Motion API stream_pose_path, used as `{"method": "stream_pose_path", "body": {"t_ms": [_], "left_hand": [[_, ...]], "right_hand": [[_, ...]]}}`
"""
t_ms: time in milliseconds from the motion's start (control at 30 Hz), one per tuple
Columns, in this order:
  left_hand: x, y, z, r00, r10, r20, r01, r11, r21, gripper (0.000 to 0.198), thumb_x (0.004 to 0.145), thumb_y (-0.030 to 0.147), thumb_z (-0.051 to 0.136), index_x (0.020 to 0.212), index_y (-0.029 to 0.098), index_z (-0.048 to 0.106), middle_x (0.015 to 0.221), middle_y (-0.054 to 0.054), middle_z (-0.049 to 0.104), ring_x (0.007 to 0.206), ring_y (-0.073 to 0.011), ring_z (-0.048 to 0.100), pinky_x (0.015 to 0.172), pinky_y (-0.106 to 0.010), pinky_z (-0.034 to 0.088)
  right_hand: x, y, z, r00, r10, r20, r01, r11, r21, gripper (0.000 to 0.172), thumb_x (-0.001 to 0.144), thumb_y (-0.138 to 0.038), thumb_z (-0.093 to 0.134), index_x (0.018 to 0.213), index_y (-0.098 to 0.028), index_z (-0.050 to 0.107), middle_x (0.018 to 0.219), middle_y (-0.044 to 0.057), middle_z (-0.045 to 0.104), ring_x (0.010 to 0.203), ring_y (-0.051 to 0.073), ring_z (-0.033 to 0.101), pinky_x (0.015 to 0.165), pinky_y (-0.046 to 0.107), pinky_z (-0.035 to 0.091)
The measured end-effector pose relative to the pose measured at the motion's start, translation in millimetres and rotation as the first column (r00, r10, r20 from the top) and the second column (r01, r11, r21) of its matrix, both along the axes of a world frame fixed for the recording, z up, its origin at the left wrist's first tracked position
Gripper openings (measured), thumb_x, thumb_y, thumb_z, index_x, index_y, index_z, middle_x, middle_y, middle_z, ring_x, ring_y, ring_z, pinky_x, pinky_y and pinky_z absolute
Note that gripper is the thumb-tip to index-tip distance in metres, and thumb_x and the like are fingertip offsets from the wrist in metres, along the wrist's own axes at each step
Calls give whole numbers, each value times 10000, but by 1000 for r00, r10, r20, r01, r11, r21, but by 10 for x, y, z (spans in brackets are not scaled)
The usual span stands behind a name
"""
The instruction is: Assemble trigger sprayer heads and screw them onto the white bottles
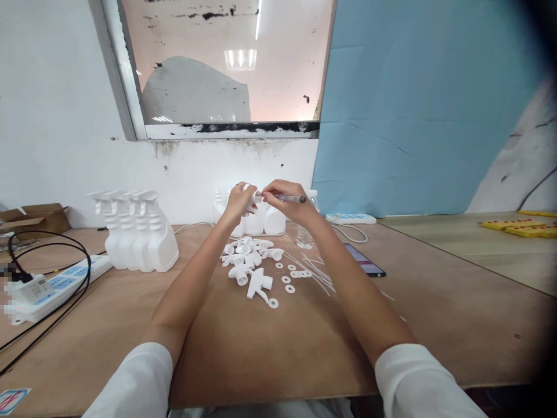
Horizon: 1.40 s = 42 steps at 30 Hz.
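1. Head view, centre of the frame: left hand [237, 203] raised above the desk [261, 348], fingers curled shut round a small white spray part [253, 198]. Too small to tell exactly which piece.
2. Just beside it, right hand [285, 200], fingers pinched closed on a grey pen-like tool [294, 199] lying level, one end at the white spray part, the other jutting toward the right.
3. Both forearms stretched forward from the lower edge, wrists lifted clear of the desk, fingertips almost touching.
4. Probably best done so: keep the part still in the left, steady one wrist against the other, bring the tool in straight rather than slanted, press lightly.
5. Below the hands, on the desk: loose trigger heads [248, 261], white rings [289, 280], thin tubes [319, 270]. Capped bottles [139, 232] at centre left.
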State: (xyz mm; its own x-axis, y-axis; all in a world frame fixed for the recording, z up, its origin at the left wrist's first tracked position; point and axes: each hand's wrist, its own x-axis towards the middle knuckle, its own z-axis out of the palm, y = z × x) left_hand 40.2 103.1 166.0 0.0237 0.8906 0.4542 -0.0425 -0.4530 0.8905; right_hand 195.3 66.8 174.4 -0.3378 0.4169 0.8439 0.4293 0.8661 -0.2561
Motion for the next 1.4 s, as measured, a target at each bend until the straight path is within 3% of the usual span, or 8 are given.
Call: {"method": "stream_pose_path", "body": {"t_ms": [200,367,600,667,867,1067,1200,1400], "left_hand": [[25,-2,-23,996,52,-69,-51,999,10,118,767,246,591,783,197,485,563,31,551,377,-107,532,343,-162,297],[15,2,-8,998,56,-16,-56,998,28,119,761,244,595,779,193,489,575,35,546,377,-97,517,348,-164,299],[-15,-23,23,971,-133,198,134,991,9,124,709,216,594,705,176,477,567,59,466,425,-70,479,430,-181,400],[-24,-15,18,966,-163,200,165,986,6,119,692,220,596,696,175,485,557,53,476,422,-79,476,421,-192,398],[-69,33,20,960,-170,221,177,984,-12,123,683,255,578,680,183,479,507,42,470,404,-92,462,395,-196,364],[-33,25,6,991,-86,103,89,996,-21,95,699,239,560,729,177,495,535,41,488,395,-96,486,378,-187,351],[4,16,-19,998,53,16,-53,998,18,100,736,244,560,770,187,484,563,41,523,382,-96,498,341,-161,287],[-27,55,-25,991,135,8,-135,991,25,84,761,240,533,788,177,486,591,30,529,389,-99,519,346,-162,304]], "right_hand": [[35,-29,25,998,22,-61,-34,979,-200,134,831,-237,597,754,-171,684,701,25,682,683,158,623,615,277,459],[1,-26,24,982,88,-164,-136,943,-305,112,809,-220,613,745,-159,681,673,30,684,663,150,652,632,273,517],[-57,-58,35,903,251,-349,-396,802,-447,133,805,-281,673,763,-155,667,708,40,685,607,146,652,620,303,559],[-66,-64,28,908,249,-338,-384,817,-430,128,813,-277,662,766,-157,660,699,28,669,581,135,633,592,291,541],[-105,-40,-49,971,196,-137,-220,957,-190,118,860,-272,605,827,-181,672,781,20,670,739,144,628,691,278,507],[-24,38,-51,981,151,-120,-174,959,-222,139,864,-284,590,813,-170,651,730,15,649,698,146,612,647,269,472],[6,19,-31,999,50,0,-50,993,-111,149,878,-273,558,838,-165,652,734,8,636,674,134,564,620,257,411],[-96,21,-92,997,55,51,-52,997,-51,128,880,-235,534,773,-171,566,737,0,607,652,118,522,610,238,371]]}}
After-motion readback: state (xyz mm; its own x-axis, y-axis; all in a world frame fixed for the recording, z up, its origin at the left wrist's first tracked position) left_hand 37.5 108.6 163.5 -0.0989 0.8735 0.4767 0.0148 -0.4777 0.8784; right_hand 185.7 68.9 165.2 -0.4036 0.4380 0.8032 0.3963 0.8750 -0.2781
